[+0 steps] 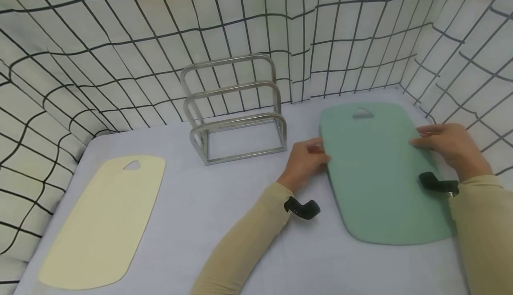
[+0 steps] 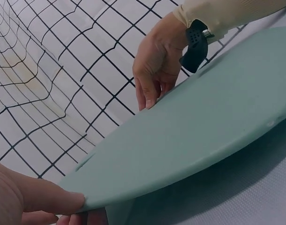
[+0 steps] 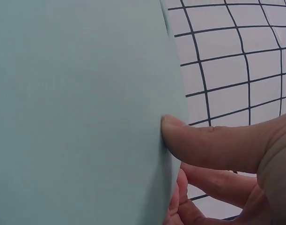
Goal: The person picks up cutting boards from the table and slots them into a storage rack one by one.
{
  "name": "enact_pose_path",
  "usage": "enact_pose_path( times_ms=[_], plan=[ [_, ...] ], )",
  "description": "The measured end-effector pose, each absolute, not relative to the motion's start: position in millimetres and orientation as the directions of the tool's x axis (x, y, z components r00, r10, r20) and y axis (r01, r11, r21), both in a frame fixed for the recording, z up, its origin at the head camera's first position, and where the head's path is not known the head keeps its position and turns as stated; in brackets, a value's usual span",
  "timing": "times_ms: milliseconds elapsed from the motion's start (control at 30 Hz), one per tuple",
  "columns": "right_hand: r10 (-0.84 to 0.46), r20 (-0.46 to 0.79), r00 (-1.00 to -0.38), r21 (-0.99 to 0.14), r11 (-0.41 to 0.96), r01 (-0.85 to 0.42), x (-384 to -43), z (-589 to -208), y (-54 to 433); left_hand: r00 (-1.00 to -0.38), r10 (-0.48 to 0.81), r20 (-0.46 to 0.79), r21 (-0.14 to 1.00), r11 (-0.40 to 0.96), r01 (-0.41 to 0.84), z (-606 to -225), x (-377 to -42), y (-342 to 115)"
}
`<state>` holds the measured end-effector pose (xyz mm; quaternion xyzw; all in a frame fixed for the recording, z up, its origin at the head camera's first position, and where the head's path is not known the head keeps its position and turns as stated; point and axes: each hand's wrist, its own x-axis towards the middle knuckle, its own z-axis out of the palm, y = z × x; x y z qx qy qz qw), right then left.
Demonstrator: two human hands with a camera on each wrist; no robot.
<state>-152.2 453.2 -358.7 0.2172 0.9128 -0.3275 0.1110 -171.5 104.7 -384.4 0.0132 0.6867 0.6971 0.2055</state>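
Both hands hold a green cutting board [image 1: 372, 174] by its two long edges, at the right of the head view. My left hand [image 1: 305, 161] pinches the left edge, thumb on top and fingers beneath. On the opposite edge my right hand [image 1: 453, 145] grips with its thumb [image 3: 203, 143] on the upper face and the fingers behind. In the left wrist view the board's near edge stands off the white surface, with a shadowed gap below. Its handle slot [image 1: 363, 113] is at the far end.
A metal rack [image 1: 240, 119] with several upright loops stands at the back middle. A pale yellow cutting board [image 1: 108, 223] lies flat at the left. Black wire grid panels [image 1: 224, 32] backed with white enclose the back and sides of the white-covered table [image 1: 180, 241].
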Motion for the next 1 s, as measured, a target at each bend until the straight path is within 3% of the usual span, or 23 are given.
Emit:
enact_pose_path(
  times_ms=[100, 267, 567, 1000],
  plan=[
    [0.318, -0.348, -0.882, -0.545, 0.697, 0.466, -153, -359, 450, -0.937, 0.257, -0.234, 0.971, 0.105, -0.214, -384, -172, 105],
    [0.269, -0.335, -0.903, -0.555, 0.718, 0.42, -154, -357, 449, -0.93, 0.259, -0.261, 0.964, 0.121, -0.237, -381, -171, 104],
    [0.228, -0.314, -0.921, -0.579, 0.723, 0.377, -154, -353, 445, -0.923, 0.302, -0.24, 0.942, 0.304, -0.146, -375, -173, 100],
    [0.223, -0.308, -0.925, -0.57, 0.735, 0.367, -153, -348, 439, -0.937, 0.275, -0.215, 0.922, 0.373, -0.102, -366, -171, 95]
  ],
)
